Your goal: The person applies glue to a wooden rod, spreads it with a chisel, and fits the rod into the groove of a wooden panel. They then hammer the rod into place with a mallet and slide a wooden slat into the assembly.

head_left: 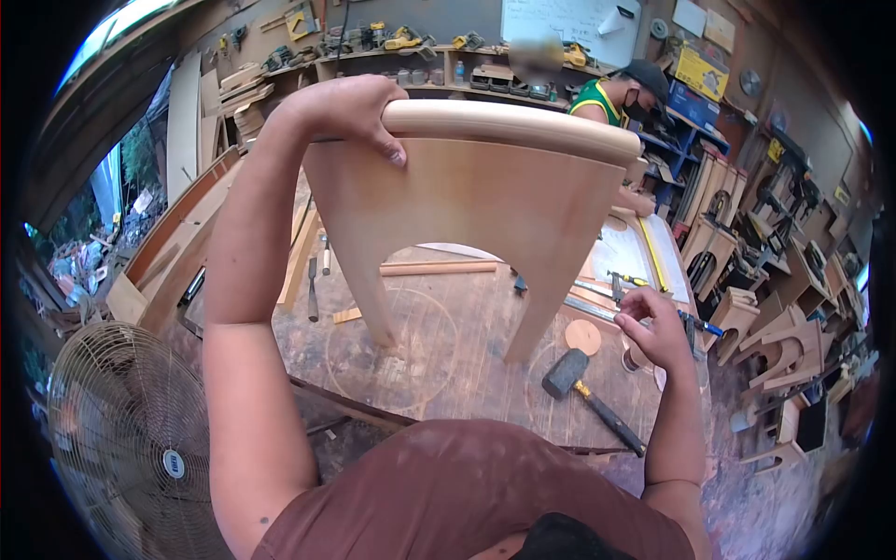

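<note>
A pale wooden stool-like frame (448, 191) stands upright on the workbench, with two splayed legs, an arched cut-out and a thick rounded rail (509, 126) along its top. My left hand (359, 112) is closed around the left end of that rail, thumb down on the front panel. Off to the right, my right hand (661, 329) hovers over the bench with loosely bent fingers, thumb apart, nothing visible in them. Near it are a cup (632, 359), a round wooden disc (582, 337) and a black-headed mallet (567, 373) with a black-and-yellow handle.
Behind the frame, a chisel (313, 291) and a wooden strip (439, 268) lie on the bench (467, 383). Clamps (627, 280) and a yellow tape measure (653, 252) lie to the right. A co-worker (616, 98) leans over the far side. A fan (131, 420) stands lower left.
</note>
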Available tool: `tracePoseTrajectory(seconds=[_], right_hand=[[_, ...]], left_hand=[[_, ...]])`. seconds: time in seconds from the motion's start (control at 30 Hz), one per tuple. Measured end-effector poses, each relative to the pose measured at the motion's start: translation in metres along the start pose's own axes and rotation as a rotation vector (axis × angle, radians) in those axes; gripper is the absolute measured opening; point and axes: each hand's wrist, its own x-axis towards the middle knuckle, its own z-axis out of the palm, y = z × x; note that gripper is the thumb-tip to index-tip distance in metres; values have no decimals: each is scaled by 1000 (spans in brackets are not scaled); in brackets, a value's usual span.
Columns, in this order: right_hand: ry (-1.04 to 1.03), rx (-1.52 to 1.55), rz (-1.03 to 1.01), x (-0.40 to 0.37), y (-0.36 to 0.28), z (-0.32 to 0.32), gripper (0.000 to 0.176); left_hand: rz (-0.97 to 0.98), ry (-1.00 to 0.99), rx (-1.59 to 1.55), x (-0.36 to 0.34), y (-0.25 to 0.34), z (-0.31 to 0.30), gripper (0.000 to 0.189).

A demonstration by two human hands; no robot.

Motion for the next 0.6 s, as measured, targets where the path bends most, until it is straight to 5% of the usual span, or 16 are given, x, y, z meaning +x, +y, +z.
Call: tracePoseTrajectory(seconds=[0.1,0.27,0.37,0.43,0.6], right_hand=[[-206,-179,125,8,15,11,24],[-723,-737,427,-62,173,81,48],[-463,-589,470,-115,197,122,56],[-237,-552,479,-125,218,145,46],[-316,-270,357,-106,190,124,35]], left_hand=[[4,19,-34,-11,-18,1,68],[-83,104,28,-41,-41,-3,69],[-76,185,-85,-59,-70,0,68],[-73,193,-154,-65,-87,3,71],[47,247,-382,-73,-115,11,49]])
